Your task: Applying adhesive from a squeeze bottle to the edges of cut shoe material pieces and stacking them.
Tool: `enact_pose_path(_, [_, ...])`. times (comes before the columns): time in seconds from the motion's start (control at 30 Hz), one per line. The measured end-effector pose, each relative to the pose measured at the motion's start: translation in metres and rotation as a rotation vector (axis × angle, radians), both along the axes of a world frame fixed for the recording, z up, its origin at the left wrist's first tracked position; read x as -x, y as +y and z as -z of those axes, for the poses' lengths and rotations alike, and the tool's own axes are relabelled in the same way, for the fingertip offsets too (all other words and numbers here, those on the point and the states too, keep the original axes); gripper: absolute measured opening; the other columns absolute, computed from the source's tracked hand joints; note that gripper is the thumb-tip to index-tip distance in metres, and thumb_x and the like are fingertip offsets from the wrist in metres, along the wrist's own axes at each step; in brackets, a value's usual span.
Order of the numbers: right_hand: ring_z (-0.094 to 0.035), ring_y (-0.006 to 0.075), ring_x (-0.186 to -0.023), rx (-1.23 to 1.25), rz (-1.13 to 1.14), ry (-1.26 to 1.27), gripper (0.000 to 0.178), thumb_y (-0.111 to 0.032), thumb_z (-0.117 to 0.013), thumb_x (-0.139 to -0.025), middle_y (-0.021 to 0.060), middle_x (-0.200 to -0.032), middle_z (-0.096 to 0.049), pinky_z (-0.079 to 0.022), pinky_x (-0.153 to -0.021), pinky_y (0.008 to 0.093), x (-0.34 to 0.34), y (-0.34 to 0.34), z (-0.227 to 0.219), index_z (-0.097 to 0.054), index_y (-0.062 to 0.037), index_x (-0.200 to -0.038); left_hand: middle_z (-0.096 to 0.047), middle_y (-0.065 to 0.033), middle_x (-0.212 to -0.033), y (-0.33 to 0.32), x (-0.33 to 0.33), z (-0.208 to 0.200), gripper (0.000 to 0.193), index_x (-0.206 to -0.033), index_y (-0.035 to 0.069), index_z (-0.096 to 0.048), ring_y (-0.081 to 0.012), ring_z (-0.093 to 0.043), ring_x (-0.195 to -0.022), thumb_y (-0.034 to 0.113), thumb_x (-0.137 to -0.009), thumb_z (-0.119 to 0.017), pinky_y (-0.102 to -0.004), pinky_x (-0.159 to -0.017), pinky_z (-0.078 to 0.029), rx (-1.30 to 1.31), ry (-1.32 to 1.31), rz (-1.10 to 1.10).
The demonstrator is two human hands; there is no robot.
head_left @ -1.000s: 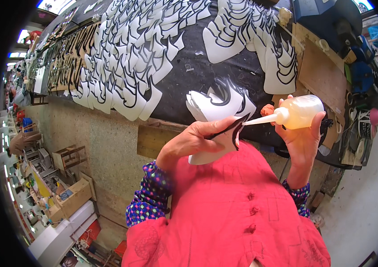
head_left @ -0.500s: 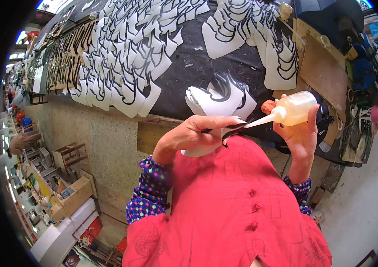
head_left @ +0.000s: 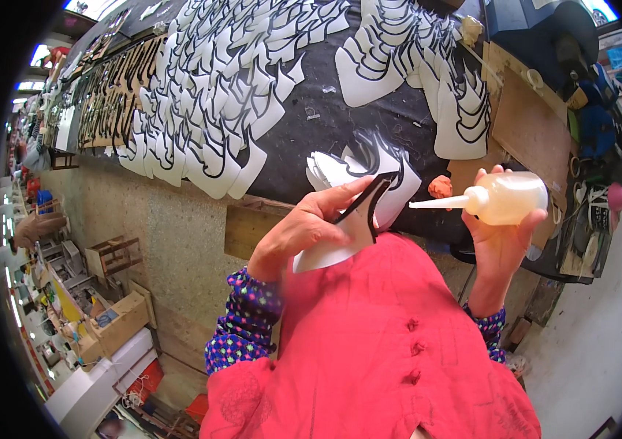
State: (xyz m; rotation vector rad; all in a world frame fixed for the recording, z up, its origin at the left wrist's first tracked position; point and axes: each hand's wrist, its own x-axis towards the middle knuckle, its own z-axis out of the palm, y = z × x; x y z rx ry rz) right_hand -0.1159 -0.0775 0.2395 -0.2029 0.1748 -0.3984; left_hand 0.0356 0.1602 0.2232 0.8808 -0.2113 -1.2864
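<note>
In front of my red apron, my left hand point(head_left: 300, 230) grips a white cut piece with a black edge strip point(head_left: 347, 235), thumb on its upper side. The piece is tilted, its black curved edge turned to the right. My right hand point(head_left: 497, 245) is wrapped round a translucent squeeze bottle point(head_left: 510, 197) of pale yellowish liquid. The bottle lies sideways, and its long white nozzle points left, apart from the piece. Just beyond my left hand, a small stack of similar white pieces point(head_left: 331, 170) sits at the near edge of the dark table.
Overlapping rows of white black-edged pieces point(head_left: 241, 164) cover the table's left side; another group point(head_left: 461, 139) lies at the back right. An orange lump point(head_left: 440, 187) sits near the bottle's nozzle. Brown board point(head_left: 534, 110) and a pink-topped object point(head_left: 620, 197) are at right. A wooden stool point(head_left: 113, 256) stands on the floor at left.
The bottle has drawn back to the right, its nozzle leaving the black edge. My left hand has turned the white piece, so its face and curved edge now show more.
</note>
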Motion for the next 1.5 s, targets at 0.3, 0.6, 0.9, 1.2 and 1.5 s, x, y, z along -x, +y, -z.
enact_pose_path(0.3, [-0.029, 0.033, -0.129, 0.646, 0.34, 0.109, 0.094, -0.039, -0.077, -0.063, 0.0136, -0.136, -0.035, -0.021, -0.108, 0.0522, 0.006, 0.016, -0.017, -0.026, -0.0083, -0.136, -0.055, -0.0113, -0.111, -0.005, 0.003, -0.02, 0.094, -0.137, 0.001, -0.03, -0.0176, -0.052, -0.104, -0.011, -0.052, -0.068, -0.0276, -0.091, -0.04, -0.002, 0.107, 0.034])
enact_pose_path(0.6, [-0.043, 0.028, -0.117, 1.019, 0.298, -0.225, 0.101, -0.043, -0.084, -0.047, 0.0092, -0.119, -0.046, -0.028, -0.106, 0.0489, 0.002, 0.01, -0.024, -0.033, -0.0098, -0.127, -0.055, -0.0141, -0.106, -0.006, 0.011, -0.016, 0.095, -0.139, 0.004, -0.028, -0.0203, -0.053, -0.101, -0.011, -0.053, -0.067, -0.0285, -0.089, -0.041, 0.089, 0.193, 0.032])
enact_pose_path(0.9, [-0.042, 0.0347, -0.117, 1.156, 0.359, -0.181, 0.096, -0.045, -0.083, -0.048, 0.0063, -0.121, -0.046, -0.037, -0.098, 0.0471, 0.012, 0.005, -0.021, -0.034, -0.0152, -0.125, -0.055, -0.0143, -0.105, -0.008, 0.013, -0.017, 0.096, -0.139, 0.006, -0.027, -0.0202, -0.052, -0.1, -0.011, -0.054, -0.067, -0.0283, -0.089, -0.041, 0.087, 0.191, 0.034])
enact_pose_path(1.2, [-0.042, 0.0352, -0.116, 1.25, 0.395, -0.309, 0.093, -0.041, -0.083, -0.049, 0.0061, -0.121, -0.045, -0.041, -0.094, 0.0485, 0.01, -0.002, -0.008, -0.035, -0.0166, -0.125, -0.055, -0.0129, -0.108, -0.012, 0.014, -0.016, 0.096, -0.139, 0.005, -0.027, -0.0184, -0.052, -0.1, -0.011, -0.053, -0.067, -0.0275, -0.089, -0.041, 0.06, 0.191, 0.041])
enact_pose_path(1.5, [-0.04, 0.0377, -0.118, 1.194, 0.259, -0.387, 0.091, -0.037, -0.085, -0.05, 0.0084, -0.12, -0.047, -0.043, -0.091, 0.0495, 0.005, -0.005, -0.011, -0.036, -0.0152, -0.125, -0.055, -0.0127, -0.109, -0.017, 0.014, -0.017, 0.096, -0.139, 0.005, -0.026, -0.0183, -0.052, -0.101, -0.011, -0.053, -0.066, -0.0278, -0.09, -0.041, 0.046, 0.203, 0.029])
